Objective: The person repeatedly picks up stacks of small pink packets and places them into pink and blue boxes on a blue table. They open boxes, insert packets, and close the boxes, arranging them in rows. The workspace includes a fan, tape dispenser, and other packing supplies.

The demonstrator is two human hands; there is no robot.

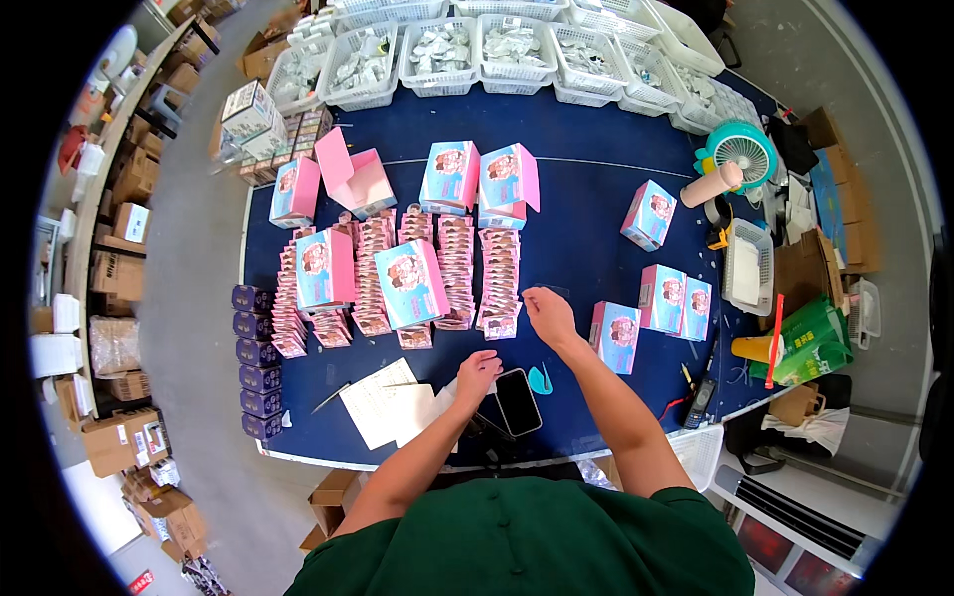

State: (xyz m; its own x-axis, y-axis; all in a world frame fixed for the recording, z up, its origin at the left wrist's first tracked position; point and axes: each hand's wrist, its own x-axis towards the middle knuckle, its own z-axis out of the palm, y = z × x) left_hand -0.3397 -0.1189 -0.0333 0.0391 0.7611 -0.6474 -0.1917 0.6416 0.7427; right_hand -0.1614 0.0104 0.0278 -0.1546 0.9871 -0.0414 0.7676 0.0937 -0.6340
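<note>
My left hand (478,377) is over the table just left of a smartphone (518,402), its fingers curled; whether it holds anything is too small to tell. My right hand (549,316) hovers by the right side of the rightmost row of pink packets (500,276), and its fingertips are hard to make out. More packet rows (455,276) stand to the left, with a pink and blue box (410,283) and another such box (317,268) lying on them. Papers with writing (380,402) and a pen (330,398) lie left of my left hand. A teal object (540,380) is beside the phone.
White plastic baskets (440,56) of small bags line the far edge. Purple boxes (259,378) form a column at left. More pink and blue boxes (616,337) stand at right, near a teal fan (740,155), a pink bottle (712,184), a yellow cup (753,349) and a handheld device (699,404).
</note>
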